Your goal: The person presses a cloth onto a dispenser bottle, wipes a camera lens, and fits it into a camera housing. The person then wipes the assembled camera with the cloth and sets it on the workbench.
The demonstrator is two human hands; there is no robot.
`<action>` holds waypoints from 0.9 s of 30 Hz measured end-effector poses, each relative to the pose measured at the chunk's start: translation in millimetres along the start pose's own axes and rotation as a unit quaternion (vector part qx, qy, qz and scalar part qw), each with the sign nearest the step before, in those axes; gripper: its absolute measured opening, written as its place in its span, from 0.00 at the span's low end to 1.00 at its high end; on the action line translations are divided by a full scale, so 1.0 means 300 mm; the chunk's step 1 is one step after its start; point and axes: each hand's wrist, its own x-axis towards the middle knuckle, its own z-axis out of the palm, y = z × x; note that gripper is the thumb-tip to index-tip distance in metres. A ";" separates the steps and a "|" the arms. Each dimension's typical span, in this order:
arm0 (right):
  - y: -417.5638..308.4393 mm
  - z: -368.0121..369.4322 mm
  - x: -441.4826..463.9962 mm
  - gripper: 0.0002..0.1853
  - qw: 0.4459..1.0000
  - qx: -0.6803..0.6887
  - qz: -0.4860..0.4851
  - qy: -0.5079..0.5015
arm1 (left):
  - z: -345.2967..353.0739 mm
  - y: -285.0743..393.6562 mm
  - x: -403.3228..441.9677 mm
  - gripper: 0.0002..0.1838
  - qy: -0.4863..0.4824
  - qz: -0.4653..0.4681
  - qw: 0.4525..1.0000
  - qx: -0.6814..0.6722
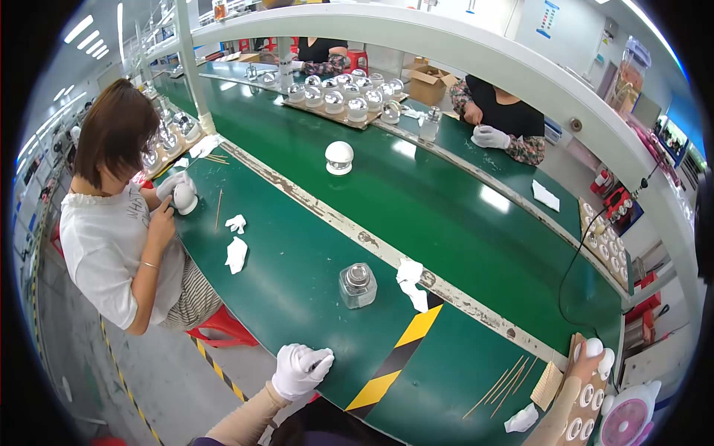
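My left hand point(301, 370), in a white glove, rests at the near edge of the green table point(290, 297) with its fingers curled. What it holds, if anything, I cannot make out. At the far lower right, my bare right hand point(587, 366) has its fingers around a white round-topped piece point(593, 347). A similar white piece point(607, 362) stands beside it. Under that hand is a cardboard tray point(571, 416) holding several white ring-shaped parts. Beyond my left hand stands a clear glass bottle point(358, 287) with a metal-looking top.
Thin wooden sticks point(506, 386), a crumpled white cloth point(521, 418) and a ridged tan pad point(547, 385) lie near my right arm. A white-domed piece point(339, 158) stands on the green belt point(416, 201). Co-workers sit left and across. A pink fan point(625, 425) stands lower right.
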 end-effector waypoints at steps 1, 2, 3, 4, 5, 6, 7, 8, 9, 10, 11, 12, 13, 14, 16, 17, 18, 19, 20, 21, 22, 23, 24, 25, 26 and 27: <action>0.056 0.053 0.041 0.53 1.000 0.003 -0.003 -0.001 | 0.006 -0.009 -0.014 0.10 -0.001 -0.016 1.000 -0.019; 0.124 0.112 0.093 0.53 0.998 0.054 0.018 -0.014 | 0.011 -0.016 -0.026 0.10 0.001 -0.018 1.000 -0.017; 0.150 0.143 0.120 0.53 0.993 0.105 0.039 -0.028 | 0.018 -0.023 -0.036 0.12 -0.005 -0.027 0.999 -0.027; -0.122 -0.119 -0.049 0.53 0.998 0.004 0.033 -0.050 | 0.019 -0.027 -0.044 0.14 -0.011 -0.037 0.999 -0.038; -0.120 -0.112 -0.044 0.53 0.998 0.005 0.032 -0.050 | 0.015 -0.027 -0.039 0.14 -0.010 -0.038 0.999 -0.037; -0.100 -0.098 -0.031 0.53 0.998 0.008 0.032 -0.055 | 0.008 -0.024 -0.030 0.16 -0.001 0.002 1.000 -0.008; -0.076 -0.078 -0.012 0.54 0.998 0.012 0.033 -0.060 | 0.007 -0.022 -0.023 0.18 0.008 0.042 0.999 0.021; -0.014 -0.012 0.030 0.54 0.998 0.014 0.030 -0.062 | 0.007 -0.021 -0.023 0.18 0.008 0.040 0.999 0.024; 0.104 0.111 0.096 0.55 0.999 0.039 0.020 -0.028 | 0.008 -0.020 -0.024 0.19 0.010 0.042 0.999 0.030; 0.180 0.182 0.119 0.56 0.998 0.064 0.011 0.007 | 0.007 -0.021 -0.025 0.21 0.011 0.045 0.998 0.036; 0.180 0.180 0.119 0.56 0.998 0.065 0.010 0.004 | 0.008 -0.023 -0.029 0.21 0.010 0.044 0.998 0.038; 0.181 0.178 0.120 0.56 0.998 0.055 0.014 0.007 | 0.011 -0.024 -0.035 0.20 0.007 0.040 0.998 0.040; 0.179 0.174 0.120 0.55 0.999 0.044 0.017 0.010 | 0.014 -0.025 -0.040 0.20 0.004 0.035 0.998 0.043; 0.178 0.168 0.120 0.55 0.999 0.034 0.020 0.012 | 0.015 -0.027 -0.040 0.20 0.005 0.032 0.998 0.045; 0.182 0.161 0.123 0.55 1.000 0.018 0.020 0.015 | 0.013 -0.032 -0.035 0.19 0.004 0.054 0.997 0.050; 0.180 0.153 0.122 0.55 1.000 0.012 0.017 0.015 | 0.012 -0.029 -0.032 0.19 0.007 0.046 0.997 0.058; 0.180 0.147 0.122 0.54 1.000 0.007 0.013 0.013 | 0.012 -0.025 -0.025 0.15 0.001 0.023 1.000 0.018; 0.168 0.132 0.116 0.54 1.000 0.003 0.011 0.011 | 0.010 -0.024 -0.016 0.11 -0.005 0.000 1.000 -0.022; 0.153 0.116 0.108 0.54 1.000 0.000 0.010 0.010 | -0.009 -0.009 0.005 0.08 -0.011 -0.007 1.000 -0.021; 0.137 0.100 0.099 0.54 1.000 -0.001 0.007 0.008 | -0.007 0.001 0.010 0.08 -0.006 -0.013 1.000 -0.009; 0.121 0.085 0.090 0.54 1.000 0.005 0.002 0.001 | -0.011 0.004 0.013 0.06 -0.008 -0.061 0.996 -0.061; 0.105 0.069 0.080 0.53 1.000 0.012 -0.004 -0.012 | -0.025 0.003 0.014 0.05 -0.009 -0.110 0.988 -0.109; 0.052 0.060 0.052 0.53 0.999 0.022 -0.012 -0.028 | -0.045 -0.009 0.045 0.02 0.015 -0.129 0.983 -0.130; 0.014 0.005 0.031 0.56 0.998 0.027 -0.037 -0.044 | -0.148 -0.031 0.154 0.03 -0.018 -0.184 0.970 -0.160; -0.011 -0.061 0.009 0.59 0.996 0.025 -0.060 -0.058 | -0.181 -0.095 0.222 0.05 0.106 -0.152 0.978 -0.097; -0.056 -0.129 -0.007 0.59 0.996 0.016 -0.062 -0.065 | -0.153 -0.248 0.256 0.18 0.162 -0.211 0.951 -0.156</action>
